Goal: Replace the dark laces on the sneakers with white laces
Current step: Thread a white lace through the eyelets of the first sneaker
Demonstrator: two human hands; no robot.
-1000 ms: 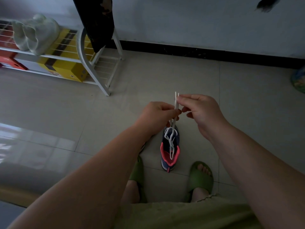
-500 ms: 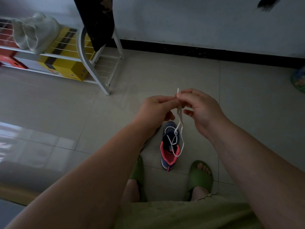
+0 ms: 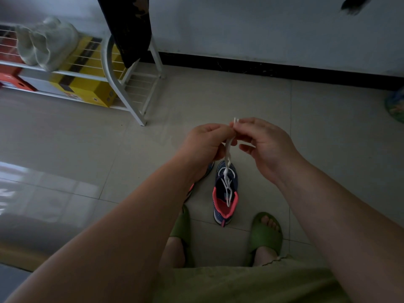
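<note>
Left hand (image 3: pixel 204 145): the white lace (image 3: pixel 228 158) is being pinched near its two tips by the curled fingers; the grip is closed on the lace.
Right hand (image 3: pixel 265 145): the same white lace is being pinched at the tips by the thumb and first finger; the other fingers are being held loosely out.
White lace: it is being held up above the shoe, with both ends together at the top, and it is hanging down into the shoe's eyelets.
Sneaker (image 3: pixel 226 192): it is being kept on the floor (image 3: pixel 87 138) between the two feet, toe pointing away; it is dark blue with a pink collar.
Second sneaker (image 3: pixel 207 169): it is being mostly hidden behind the left arm.
Slippers (image 3: pixel 265 234): green ones are being worn on both feet.
Shoe rack (image 3: pixel 122 88): white, at the back left, with a yellow box (image 3: pixel 87 86) being kept on it.
</note>
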